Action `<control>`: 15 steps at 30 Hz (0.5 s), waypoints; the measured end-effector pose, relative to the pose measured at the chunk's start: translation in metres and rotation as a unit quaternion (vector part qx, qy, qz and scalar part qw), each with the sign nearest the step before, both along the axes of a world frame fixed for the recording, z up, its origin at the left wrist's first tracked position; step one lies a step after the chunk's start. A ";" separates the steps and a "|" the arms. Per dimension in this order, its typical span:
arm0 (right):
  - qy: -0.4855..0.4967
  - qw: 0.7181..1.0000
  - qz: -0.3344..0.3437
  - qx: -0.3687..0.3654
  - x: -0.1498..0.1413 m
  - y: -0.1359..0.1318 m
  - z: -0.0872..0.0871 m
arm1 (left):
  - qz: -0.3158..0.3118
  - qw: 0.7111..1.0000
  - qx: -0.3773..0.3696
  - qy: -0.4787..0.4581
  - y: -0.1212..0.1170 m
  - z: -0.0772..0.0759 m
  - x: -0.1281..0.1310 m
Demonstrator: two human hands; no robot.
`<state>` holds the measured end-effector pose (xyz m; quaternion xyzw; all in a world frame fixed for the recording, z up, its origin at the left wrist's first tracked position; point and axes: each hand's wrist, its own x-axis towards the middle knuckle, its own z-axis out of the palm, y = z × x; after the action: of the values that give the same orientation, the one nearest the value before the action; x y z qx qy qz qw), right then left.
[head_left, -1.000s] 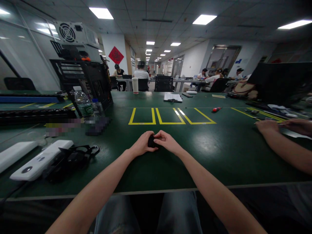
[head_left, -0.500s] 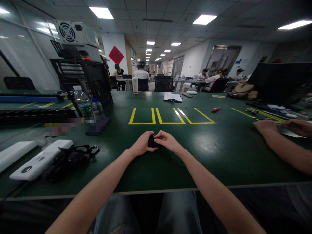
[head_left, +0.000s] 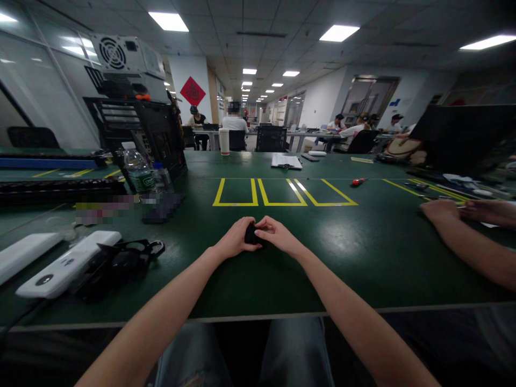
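Note:
Between my two hands is a small black object (head_left: 250,234), its kind too dark and too covered by fingers to make out. My left hand (head_left: 236,237) is closed around its left side, with the thumb along the near edge. From the right, my right hand (head_left: 274,232) pinches at the object's upper right side with thumb and fingertips. Both hands are low over the green tabletop (head_left: 258,285), just on the near side of the yellow tape outlines (head_left: 284,204).
On the left lie a white power bank (head_left: 66,266), black gear (head_left: 124,260), a water bottle (head_left: 137,169) and a computer case (head_left: 149,134). A red screwdriver (head_left: 357,182) and a clipboard (head_left: 285,160) lie farther back. At the right edge, a co-worker's hands (head_left: 439,209) handle something thin.
My hands and the black object stay almost exactly in place. The co-worker's hands on the right have shifted slightly.

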<state>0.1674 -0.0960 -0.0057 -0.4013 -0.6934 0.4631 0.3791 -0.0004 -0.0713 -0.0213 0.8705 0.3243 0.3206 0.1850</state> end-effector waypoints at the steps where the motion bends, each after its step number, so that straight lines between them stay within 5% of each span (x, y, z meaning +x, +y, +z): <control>1: 0.002 1.000 -0.002 -0.001 0.000 0.000 0.000 | 0.000 1.000 0.002 0.000 0.000 0.000 0.000; 15: -0.001 1.000 -0.006 -0.008 0.001 -0.002 0.000 | -0.011 1.000 0.014 0.014 -0.002 0.003 -0.002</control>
<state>0.1681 -0.0976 -0.0058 -0.4090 -0.6874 0.4659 0.3783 -0.0020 -0.0733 -0.0179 0.8810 0.3123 0.3110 0.1720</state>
